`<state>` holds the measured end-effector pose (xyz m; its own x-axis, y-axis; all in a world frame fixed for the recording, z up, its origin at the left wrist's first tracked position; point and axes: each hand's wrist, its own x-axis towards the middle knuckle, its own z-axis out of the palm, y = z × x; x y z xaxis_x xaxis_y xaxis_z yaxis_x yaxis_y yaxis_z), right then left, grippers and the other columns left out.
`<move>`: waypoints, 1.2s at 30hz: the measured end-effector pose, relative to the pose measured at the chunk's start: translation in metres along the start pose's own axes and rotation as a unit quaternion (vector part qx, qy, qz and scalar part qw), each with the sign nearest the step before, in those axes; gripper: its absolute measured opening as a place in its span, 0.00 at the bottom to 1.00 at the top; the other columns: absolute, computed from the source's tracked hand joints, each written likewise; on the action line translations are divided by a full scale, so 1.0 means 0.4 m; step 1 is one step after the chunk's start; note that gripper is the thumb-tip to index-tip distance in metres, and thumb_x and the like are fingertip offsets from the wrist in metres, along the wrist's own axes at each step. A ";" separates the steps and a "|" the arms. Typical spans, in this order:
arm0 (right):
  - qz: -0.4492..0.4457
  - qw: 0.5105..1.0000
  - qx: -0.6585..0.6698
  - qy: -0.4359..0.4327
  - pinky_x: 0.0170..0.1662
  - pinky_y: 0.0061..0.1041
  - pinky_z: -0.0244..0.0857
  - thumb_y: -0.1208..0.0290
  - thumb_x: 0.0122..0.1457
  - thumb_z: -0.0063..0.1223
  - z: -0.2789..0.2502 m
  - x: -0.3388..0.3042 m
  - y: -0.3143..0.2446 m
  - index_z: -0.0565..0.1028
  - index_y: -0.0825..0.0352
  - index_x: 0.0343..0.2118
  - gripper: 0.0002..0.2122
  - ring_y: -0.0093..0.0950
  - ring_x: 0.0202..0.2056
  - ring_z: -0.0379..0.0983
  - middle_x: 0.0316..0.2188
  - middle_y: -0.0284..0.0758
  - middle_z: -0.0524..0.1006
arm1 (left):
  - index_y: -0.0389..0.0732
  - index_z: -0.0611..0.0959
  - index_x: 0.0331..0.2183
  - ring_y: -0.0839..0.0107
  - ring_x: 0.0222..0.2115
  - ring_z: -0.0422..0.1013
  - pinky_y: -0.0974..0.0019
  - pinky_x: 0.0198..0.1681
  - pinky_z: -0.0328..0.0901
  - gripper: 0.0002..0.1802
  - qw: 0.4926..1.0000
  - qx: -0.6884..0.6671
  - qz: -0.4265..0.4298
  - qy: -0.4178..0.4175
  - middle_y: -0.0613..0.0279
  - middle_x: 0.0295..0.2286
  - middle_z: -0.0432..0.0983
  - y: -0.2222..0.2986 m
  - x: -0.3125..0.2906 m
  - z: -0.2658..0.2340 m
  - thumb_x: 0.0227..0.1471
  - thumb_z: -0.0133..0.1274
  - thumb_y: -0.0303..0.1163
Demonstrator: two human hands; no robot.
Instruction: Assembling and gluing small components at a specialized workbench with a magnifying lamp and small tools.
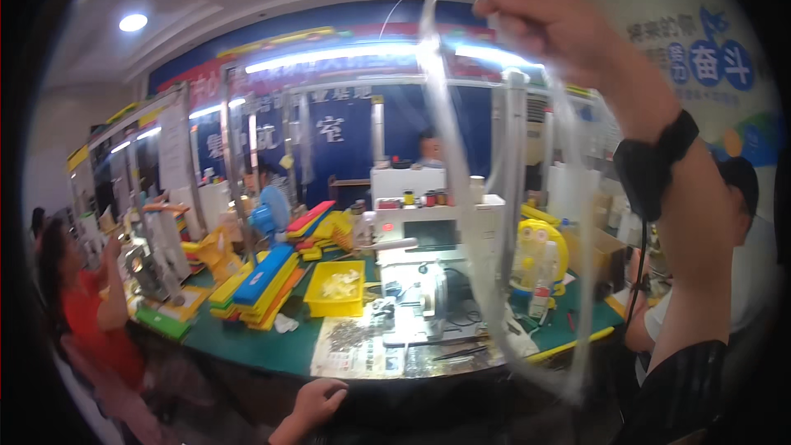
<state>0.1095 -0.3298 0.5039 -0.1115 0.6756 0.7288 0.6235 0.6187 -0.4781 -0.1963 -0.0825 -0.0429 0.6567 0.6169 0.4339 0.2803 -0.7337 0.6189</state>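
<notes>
My right hand (548,29) is raised high at the upper right, its fingers pinched on a long loop of clear, shiny strands (451,119). The loop hangs down in front of the bench, blurred, and its lower end reaches past the bench's front edge. A small yellow patch shows at its top beside my fingertips, and a thin loose strand curves off to the left. Whether it is cord or plastic strip I cannot tell. Low in the middle, my left hand (317,401) is just in front of the bench edge, fingers loosely bent, thumb apart, nothing visible in it.
On the green bench (276,354) stand a lit machine (416,301) on stained paper, a yellow bin (336,288) with pale pieces, stacked coloured foam blocks (262,284), a blue fan (270,213) and a yellow round-eyed fan (540,251). People sit at both sides.
</notes>
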 end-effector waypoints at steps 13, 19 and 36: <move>-0.019 0.897 0.260 -0.358 0.28 0.18 0.65 0.70 0.67 0.50 0.771 0.175 0.041 0.76 0.74 0.49 0.14 0.19 0.25 0.72 0.26 0.31 0.76 | 0.41 0.85 0.42 0.54 0.42 0.77 0.57 0.47 0.70 0.17 0.993 -0.028 -0.035 -0.105 0.54 0.39 0.82 -0.135 -0.098 0.096 0.58 0.53 0.43; 0.023 0.899 0.198 -0.389 0.35 0.21 0.70 0.77 0.66 0.49 0.970 0.173 0.046 0.72 0.77 0.56 0.17 0.21 0.30 0.75 0.31 0.36 0.79 | 0.43 0.83 0.44 0.55 0.44 0.76 0.57 0.49 0.69 0.17 0.991 -0.066 -0.059 -0.103 0.54 0.41 0.81 -0.178 -0.121 0.087 0.59 0.54 0.43; 0.059 0.891 0.212 -0.396 0.39 0.22 0.74 0.75 0.65 0.50 1.005 0.169 0.165 0.69 0.76 0.49 0.13 0.23 0.32 0.79 0.37 0.41 0.81 | 0.43 0.84 0.44 0.57 0.42 0.78 0.58 0.48 0.70 0.18 0.983 -0.095 -0.129 -0.085 0.55 0.38 0.83 -0.239 -0.155 0.146 0.58 0.54 0.44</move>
<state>-0.1679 -0.0819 0.3246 -0.6808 0.7134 0.1659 0.3373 0.5064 -0.7936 -0.2230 -0.0672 -0.1674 0.6928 0.7070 0.1419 0.3263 -0.4829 0.8126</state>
